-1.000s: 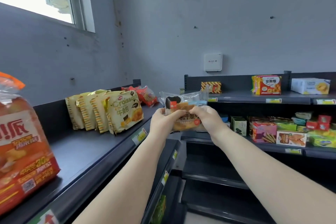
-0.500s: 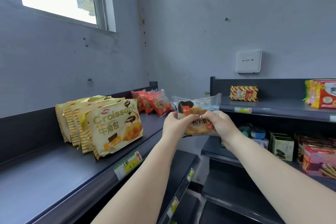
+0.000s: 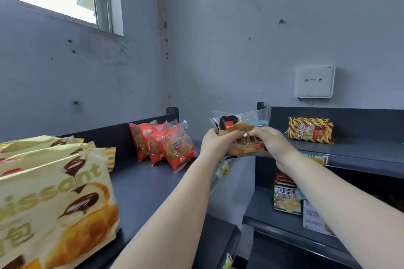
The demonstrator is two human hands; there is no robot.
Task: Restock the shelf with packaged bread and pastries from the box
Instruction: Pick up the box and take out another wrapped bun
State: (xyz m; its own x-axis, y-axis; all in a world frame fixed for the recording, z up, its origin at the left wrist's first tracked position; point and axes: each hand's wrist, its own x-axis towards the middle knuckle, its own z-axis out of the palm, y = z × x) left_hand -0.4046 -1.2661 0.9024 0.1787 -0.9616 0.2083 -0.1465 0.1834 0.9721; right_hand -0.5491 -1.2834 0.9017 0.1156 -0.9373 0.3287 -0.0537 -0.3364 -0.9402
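Two hands hold one clear-wrapped pastry pack (image 3: 241, 135) up in the corner gap between the two shelf units, above the front edge of the left top shelf (image 3: 148, 183). The left hand (image 3: 215, 143) curls its fingers around the pack's left end, and the right hand (image 3: 267, 142) grips the right end, thumbs meeting on top.

From the head view, a bare stretch of dark shelf lies between the croissant bags (image 3: 54, 199) at the near left and three red pastry packs (image 3: 172, 144) standing at the far end against the back rail. To the right of the red packs, the shelf runs bare up to its front lip. A yellow snack pack (image 3: 310, 130) lies on the right unit's top shelf, well apart from the hands.

Compared with half a second ago, the view has closed in: the croissant bags loom larger at the left, and the hands sit nearer the red packs.
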